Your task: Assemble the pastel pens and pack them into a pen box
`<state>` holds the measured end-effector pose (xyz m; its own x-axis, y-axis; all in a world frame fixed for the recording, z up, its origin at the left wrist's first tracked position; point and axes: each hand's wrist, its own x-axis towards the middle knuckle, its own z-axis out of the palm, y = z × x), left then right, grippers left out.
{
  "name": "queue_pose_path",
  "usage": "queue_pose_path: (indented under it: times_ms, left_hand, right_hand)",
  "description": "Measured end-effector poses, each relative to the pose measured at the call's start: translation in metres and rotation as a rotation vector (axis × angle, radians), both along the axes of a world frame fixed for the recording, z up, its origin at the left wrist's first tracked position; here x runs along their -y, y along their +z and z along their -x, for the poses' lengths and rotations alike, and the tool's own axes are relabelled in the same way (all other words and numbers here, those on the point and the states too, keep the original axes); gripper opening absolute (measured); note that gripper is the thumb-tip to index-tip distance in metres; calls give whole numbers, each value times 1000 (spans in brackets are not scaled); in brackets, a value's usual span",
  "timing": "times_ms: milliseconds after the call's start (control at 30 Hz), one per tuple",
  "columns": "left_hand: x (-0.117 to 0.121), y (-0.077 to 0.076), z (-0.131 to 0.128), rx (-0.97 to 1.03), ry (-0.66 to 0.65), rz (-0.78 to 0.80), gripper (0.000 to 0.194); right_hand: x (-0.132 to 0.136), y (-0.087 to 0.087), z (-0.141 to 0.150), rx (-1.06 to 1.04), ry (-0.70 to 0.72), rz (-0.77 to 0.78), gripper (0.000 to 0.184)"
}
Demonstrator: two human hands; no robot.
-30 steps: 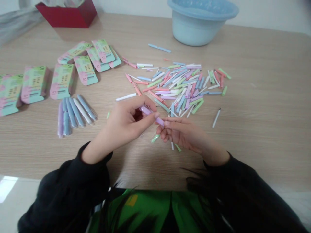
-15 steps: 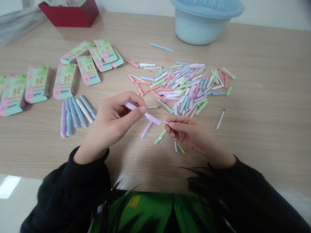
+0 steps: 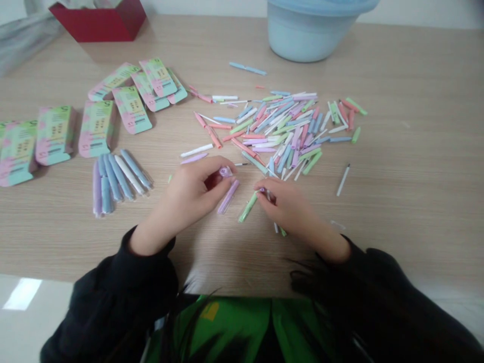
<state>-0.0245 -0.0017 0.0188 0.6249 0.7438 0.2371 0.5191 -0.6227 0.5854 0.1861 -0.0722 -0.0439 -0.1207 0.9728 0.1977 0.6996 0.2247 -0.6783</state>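
My left hand (image 3: 194,189) pinches a purple plastic tube (image 3: 226,172), whose round end faces me; the rest hides in the fingers. Just below its fingertips, another purple tube (image 3: 228,197) lies on the table. My right hand (image 3: 289,201) has thumb and forefinger closed on a small purple piece (image 3: 262,190), mostly hidden. A green tube in clear wrap (image 3: 248,207) lies beside these fingers. A white stick (image 3: 276,228) shows partly beneath the right hand. Beyond both hands spreads a loose heap of coloured pen parts (image 3: 283,126).
To the left are several wrapped pens (image 3: 121,176) in a row. Several pink and green boxes (image 3: 96,126) lie behind them. A red box (image 3: 102,22) and a blue basin (image 3: 310,35) stand at the back. One white refill (image 3: 343,180) lies at right.
My left hand has turned the purple tube from lying crosswise to end-on. My right hand has moved slightly, its small purple piece now tipped towards me. The view has shifted a little.
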Motion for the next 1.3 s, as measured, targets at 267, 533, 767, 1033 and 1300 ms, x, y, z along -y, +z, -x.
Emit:
queue_pose_path:
  times_ms: [267,533,767,1033,1300]
  left_hand:
    - [3,-6,-2,83,25,55,10]
    - [2,-9,3,119,-7,-11,16]
    - [7,-16,2,128,-110,-17,20]
    - [15,-20,0,90,-200,59,18]
    - [15,-23,-5,62,-205,106,18]
  right_hand:
    - [-1,-11,-2,21,115,-37,30]
    - [10,32,-26,138,-33,-11,27]
    - [86,51,-94,367,-289,190,22]
    - [129,-16,-119,367,-435,154,21]
    - [84,-6,-91,392,-481,114,20]
